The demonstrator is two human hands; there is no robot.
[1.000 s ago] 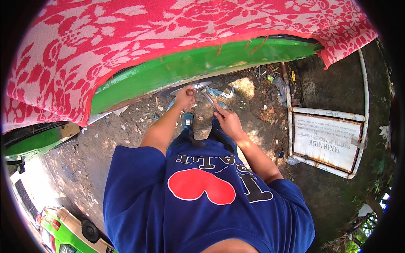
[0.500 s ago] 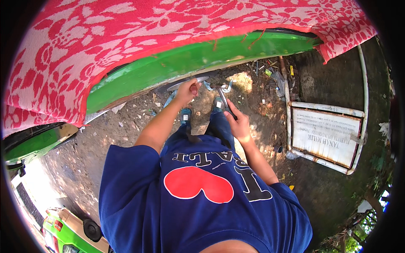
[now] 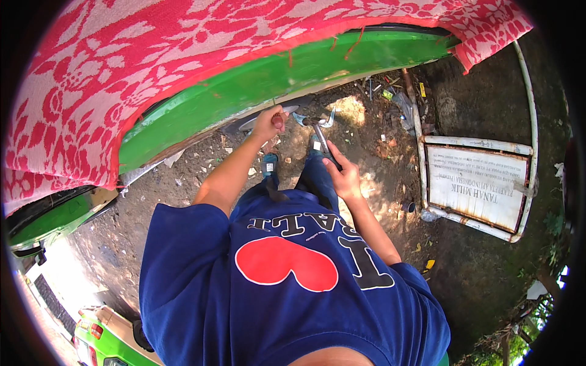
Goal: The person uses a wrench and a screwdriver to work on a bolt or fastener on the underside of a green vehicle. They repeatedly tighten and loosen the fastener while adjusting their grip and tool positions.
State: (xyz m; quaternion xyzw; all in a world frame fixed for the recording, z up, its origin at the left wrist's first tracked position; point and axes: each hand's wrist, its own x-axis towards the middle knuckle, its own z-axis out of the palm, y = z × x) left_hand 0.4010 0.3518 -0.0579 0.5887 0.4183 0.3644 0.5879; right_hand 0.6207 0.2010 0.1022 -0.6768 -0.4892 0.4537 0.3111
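My left hand (image 3: pixel 267 124) is closed around a tool with a rounded reddish-brown handle (image 3: pixel 278 121); its working end is hidden beyond the hand. It is close to the lower edge of a green car body panel (image 3: pixel 232 91), beside a curved grey metal piece (image 3: pixel 247 124). In my right hand (image 3: pixel 347 177) is a hammer (image 3: pixel 322 139) with a metal shaft and a dark grip, its head pointing away from me toward the panel. The hammer head is small in view, a short way right of the left hand.
A red and pink floral cloth (image 3: pixel 201 49) drapes over the green car. To the right stands a white sign board (image 3: pixel 476 183) in a rusty pipe frame. Stone bits and litter, with a plastic bag (image 3: pixel 403 110), lie on the dirt. Another green car (image 3: pixel 110 335) is at lower left.
The view has shifted slightly, moving the cloth and panel up in the picture. Both hands keep their holds; the left hand now appears slightly higher, with the handle end turned more toward me.
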